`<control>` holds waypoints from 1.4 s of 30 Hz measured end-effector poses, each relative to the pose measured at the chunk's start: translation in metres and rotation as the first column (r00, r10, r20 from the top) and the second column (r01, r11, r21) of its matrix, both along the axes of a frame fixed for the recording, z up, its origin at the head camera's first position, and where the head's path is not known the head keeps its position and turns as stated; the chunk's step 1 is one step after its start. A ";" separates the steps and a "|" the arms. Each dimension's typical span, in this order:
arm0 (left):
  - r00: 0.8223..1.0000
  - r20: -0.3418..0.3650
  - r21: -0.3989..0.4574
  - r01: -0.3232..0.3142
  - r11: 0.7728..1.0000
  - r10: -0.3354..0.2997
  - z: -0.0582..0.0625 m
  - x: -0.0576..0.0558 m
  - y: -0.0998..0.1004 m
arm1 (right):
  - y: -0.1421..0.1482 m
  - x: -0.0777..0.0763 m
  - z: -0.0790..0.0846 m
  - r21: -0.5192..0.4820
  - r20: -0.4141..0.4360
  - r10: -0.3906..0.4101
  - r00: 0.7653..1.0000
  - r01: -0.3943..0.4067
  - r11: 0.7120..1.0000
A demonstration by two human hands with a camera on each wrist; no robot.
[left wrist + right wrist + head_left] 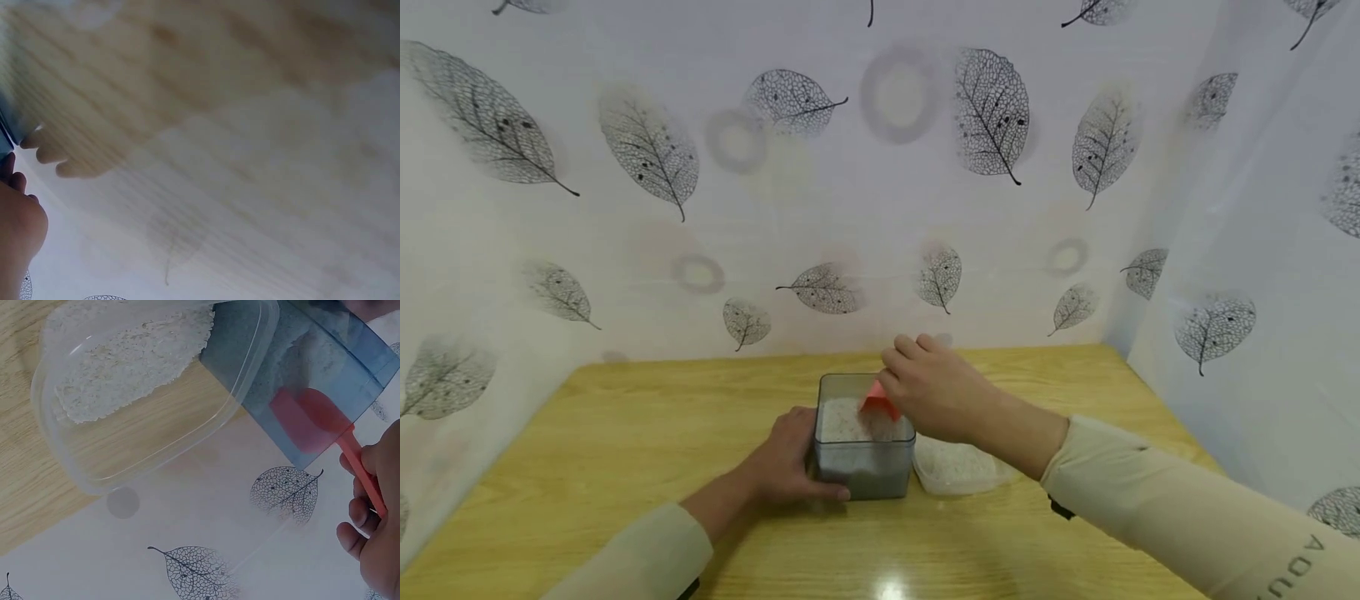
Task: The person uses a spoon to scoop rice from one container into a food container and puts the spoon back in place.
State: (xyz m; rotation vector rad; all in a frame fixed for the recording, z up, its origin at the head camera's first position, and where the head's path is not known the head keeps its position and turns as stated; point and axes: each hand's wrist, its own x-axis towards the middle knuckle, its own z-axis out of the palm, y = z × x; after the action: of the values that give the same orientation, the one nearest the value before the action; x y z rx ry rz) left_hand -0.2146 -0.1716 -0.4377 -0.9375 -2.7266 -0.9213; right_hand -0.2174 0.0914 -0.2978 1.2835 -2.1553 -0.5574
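A grey see-through bin stands on the table, part full of white rice. My left hand holds the bin's left side, thumb along the front face. The left wrist view catches only part of that hand and a sliver of the bin. With my right hand I grip the handle of a red scoop, its bowl tilted down inside the bin above the rice. Through the bin wall, the right wrist view shows the scoop and its handle in my curled fingers.
A clear plastic tub with rice in it sits against the bin's right side, partly under my right forearm. The wooden table ends at a leaf-patterned curtain at the back and sides.
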 end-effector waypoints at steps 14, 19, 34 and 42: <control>1.000 0.010 -0.015 -0.002 1.000 0.002 0.000 -0.001 -0.001 | 0.004 0.000 -0.008 -0.083 0.118 -0.072 0.990 0.082 0.993; 1.000 -0.001 0.005 -0.001 1.000 0.001 0.000 -0.003 -0.001 | 0.003 -0.002 -0.012 -0.157 0.183 -0.042 0.982 0.071 0.985; 1.000 -0.001 -0.001 0.008 1.000 -0.008 0.000 0.000 -0.002 | -0.005 0.003 -0.020 -0.282 0.561 -0.087 0.823 0.289 0.915; 0.999 -0.028 -0.001 0.022 1.000 -0.022 0.000 -0.001 -0.001 | -0.007 0.002 -0.021 -0.244 0.620 -0.103 0.778 0.316 0.917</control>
State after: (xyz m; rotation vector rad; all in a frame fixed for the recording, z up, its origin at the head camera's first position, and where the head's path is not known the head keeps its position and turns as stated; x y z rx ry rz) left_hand -0.2151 -0.1730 -0.4382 -0.9757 -2.6993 -0.9036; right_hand -0.2157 0.0849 -0.3187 1.1172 -2.7855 0.1872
